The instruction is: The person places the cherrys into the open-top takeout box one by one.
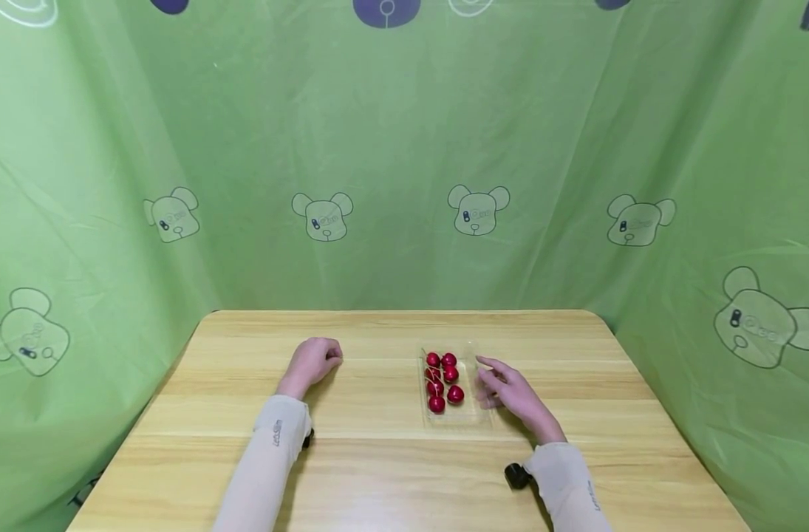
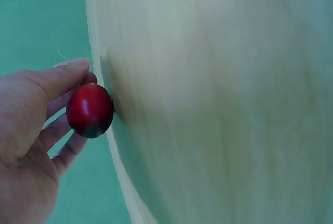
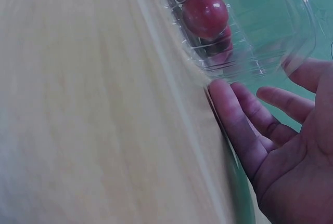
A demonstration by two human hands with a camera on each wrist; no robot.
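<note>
In the left wrist view, a dark red cherry point(image 2: 89, 110) hangs just below my left thumb and forefinger, which pinch its thin green stem. My left hand point(image 1: 312, 360) hovers low over the left half of the table; from the head view it hides that cherry. A clear plastic box point(image 1: 476, 414) stands right of centre, with several red cherries point(image 1: 451, 374) in two rows, mostly on its left side. At the box's right wall, my right hand point(image 1: 513, 395) touches the plastic with its fingers spread and loosely extended, as the right wrist view confirms.
The pale wooden table point(image 1: 377, 473) has rounded far corners. A green curtain point(image 1: 404, 133) with printed bear heads surrounds it at the back and both sides. Black wrist devices point(image 1: 517, 476) are strapped near the sleeves.
</note>
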